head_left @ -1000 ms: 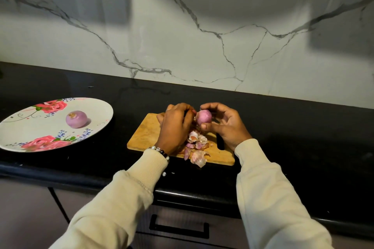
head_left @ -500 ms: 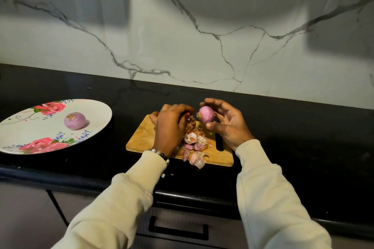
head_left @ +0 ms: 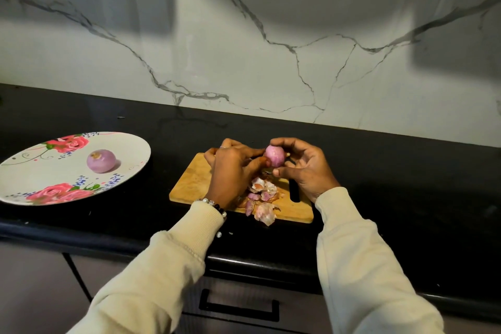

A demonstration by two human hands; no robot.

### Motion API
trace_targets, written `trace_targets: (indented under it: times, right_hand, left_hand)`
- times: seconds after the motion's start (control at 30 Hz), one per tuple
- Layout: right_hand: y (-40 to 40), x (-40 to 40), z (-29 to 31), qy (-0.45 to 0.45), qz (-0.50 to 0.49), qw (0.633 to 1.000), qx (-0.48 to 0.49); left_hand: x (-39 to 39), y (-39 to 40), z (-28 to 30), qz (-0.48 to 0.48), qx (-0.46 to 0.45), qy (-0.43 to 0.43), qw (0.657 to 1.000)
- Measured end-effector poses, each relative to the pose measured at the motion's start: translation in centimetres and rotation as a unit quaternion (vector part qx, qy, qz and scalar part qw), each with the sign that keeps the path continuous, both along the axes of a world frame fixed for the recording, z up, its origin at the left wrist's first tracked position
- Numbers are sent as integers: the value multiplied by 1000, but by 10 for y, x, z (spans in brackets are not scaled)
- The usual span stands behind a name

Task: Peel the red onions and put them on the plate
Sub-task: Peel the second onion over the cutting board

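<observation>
My right hand (head_left: pixel 303 168) holds a pink, mostly peeled red onion (head_left: pixel 274 155) between fingers and thumb, above the far side of the wooden cutting board (head_left: pixel 191 180). My left hand (head_left: pixel 233 168) is curled beside it, with its fingertips pinching at the onion's left side. A heap of loose onion skins (head_left: pixel 261 198) lies on the board under both hands. Another peeled onion (head_left: pixel 101 161) sits in the middle of the flowered plate (head_left: pixel 40 171) at the left.
The black counter (head_left: pixel 406 184) runs along a white marble wall. A dark knife handle (head_left: pixel 294 190) lies on the board's right side, partly under my right hand. A drawer with a black handle (head_left: pixel 238 306) is below the counter edge.
My right hand has lifted the onion slightly and turned it. My left hand dropped a piece of skin onto the heap and has come back to the onion's side.
</observation>
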State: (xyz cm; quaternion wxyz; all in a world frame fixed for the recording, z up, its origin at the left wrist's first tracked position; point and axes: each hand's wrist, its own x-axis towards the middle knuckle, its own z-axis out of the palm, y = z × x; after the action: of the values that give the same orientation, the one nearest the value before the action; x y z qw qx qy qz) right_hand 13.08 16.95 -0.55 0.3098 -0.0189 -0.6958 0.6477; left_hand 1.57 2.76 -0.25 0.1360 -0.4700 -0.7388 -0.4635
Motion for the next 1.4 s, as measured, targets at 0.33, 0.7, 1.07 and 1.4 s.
trace_targets:
  times: [0.33, 0.7, 1.07, 1.4]
  right_hand:
    - [0, 0, -1, -12, -27, 999, 12]
    - [-4, 0, 3, -26, -12, 1000, -11]
    - [-4, -1, 3, -34, -62, 996, 46]
    - [-1, -2, 1, -52, -53, 995, 60]
  left_hand:
    - [0, 1, -1, -20, 20, -26, 999]
    - [1, 2, -2, 65, 21, 22, 997]
    - [-3, 5, -3, 107, 53, 25, 993]
    - [-1, 0, -3, 46, 77, 128, 988]
